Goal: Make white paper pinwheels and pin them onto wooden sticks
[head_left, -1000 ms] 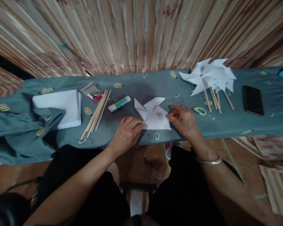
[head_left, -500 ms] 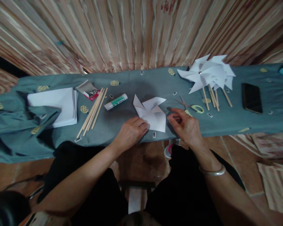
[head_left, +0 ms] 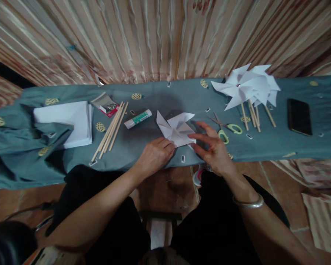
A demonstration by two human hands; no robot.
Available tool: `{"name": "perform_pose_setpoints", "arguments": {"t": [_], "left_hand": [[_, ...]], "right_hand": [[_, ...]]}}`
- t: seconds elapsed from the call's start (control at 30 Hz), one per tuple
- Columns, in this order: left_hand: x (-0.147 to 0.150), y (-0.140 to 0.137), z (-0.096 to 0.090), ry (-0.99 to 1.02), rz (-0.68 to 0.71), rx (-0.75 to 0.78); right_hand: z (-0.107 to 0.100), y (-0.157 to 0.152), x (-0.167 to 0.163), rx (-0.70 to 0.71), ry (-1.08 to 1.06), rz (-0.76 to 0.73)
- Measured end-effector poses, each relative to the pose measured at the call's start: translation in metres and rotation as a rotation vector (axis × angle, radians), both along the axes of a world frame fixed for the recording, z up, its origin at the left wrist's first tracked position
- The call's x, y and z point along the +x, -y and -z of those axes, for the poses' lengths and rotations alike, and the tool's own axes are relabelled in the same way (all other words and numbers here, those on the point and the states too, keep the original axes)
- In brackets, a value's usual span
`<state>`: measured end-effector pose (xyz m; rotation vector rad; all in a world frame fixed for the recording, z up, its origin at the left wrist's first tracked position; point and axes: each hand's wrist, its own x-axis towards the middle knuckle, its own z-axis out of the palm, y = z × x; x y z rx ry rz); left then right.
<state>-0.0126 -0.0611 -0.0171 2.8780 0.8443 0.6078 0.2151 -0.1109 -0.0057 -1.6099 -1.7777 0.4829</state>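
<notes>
A white paper pinwheel [head_left: 179, 130] lies partly folded in the middle of the cloth-covered table, with some corners curved in toward its centre. My left hand [head_left: 157, 152] is closed on its near left edge, fingertips pressed together on the paper. At the near right corner, my right hand [head_left: 211, 147] has its thumb and fingers around the paper, gripping that corner. Green-handled scissors [head_left: 224, 129] lie spread just beyond my right hand. A glue stick [head_left: 138, 119] rests to the left of the pinwheel.
Wooden sticks [head_left: 110, 130] lie left of the glue stick, beside an opened box of metal pins [head_left: 110, 107]. A paper stack [head_left: 78, 123] is at the far left. Finished pinwheels on sticks [head_left: 251, 86] and a phone [head_left: 299, 117] are on the right. A striped curtain [head_left: 154, 40] hangs behind.
My right hand has moved left from beside the scissors onto the pinwheel's near right corner, which now bends up. My left hand stays at the paper's edge. The view has shifted slightly.
</notes>
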Motion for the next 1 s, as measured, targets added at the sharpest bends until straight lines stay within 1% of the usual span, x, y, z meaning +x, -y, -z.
{"name": "perform_pose_setpoints", "arguments": {"t": [0.23, 0.4, 0.5, 0.63, 0.77, 0.87, 1.0], "left_hand": [[-0.001, 0.001, 0.0, 0.034, 0.032, -0.041], [0.0, 0.001, 0.0, 0.026, 0.023, -0.091], [0.0, 0.0, 0.0, 0.044, 0.019, -0.126], [-0.001, 0.0, 0.002, 0.08, -0.005, -0.185], [-0.002, 0.003, 0.001, 0.128, -0.038, -0.239], [-0.003, 0.005, 0.0, 0.145, 0.004, -0.247], [-0.001, 0.005, 0.002, 0.151, 0.05, -0.258]], "right_hand": [[-0.002, -0.009, -0.009, -0.038, -0.084, -0.003], [-0.003, -0.014, -0.015, -0.091, -0.139, -0.01], [-0.002, -0.016, -0.016, -0.08, -0.149, -0.014], [0.001, -0.019, -0.015, -0.054, -0.113, 0.013], [0.006, -0.021, -0.018, -0.002, -0.024, 0.061], [0.01, -0.021, -0.023, 0.039, 0.047, 0.072], [0.013, -0.021, -0.03, 0.048, 0.089, 0.112]]}}
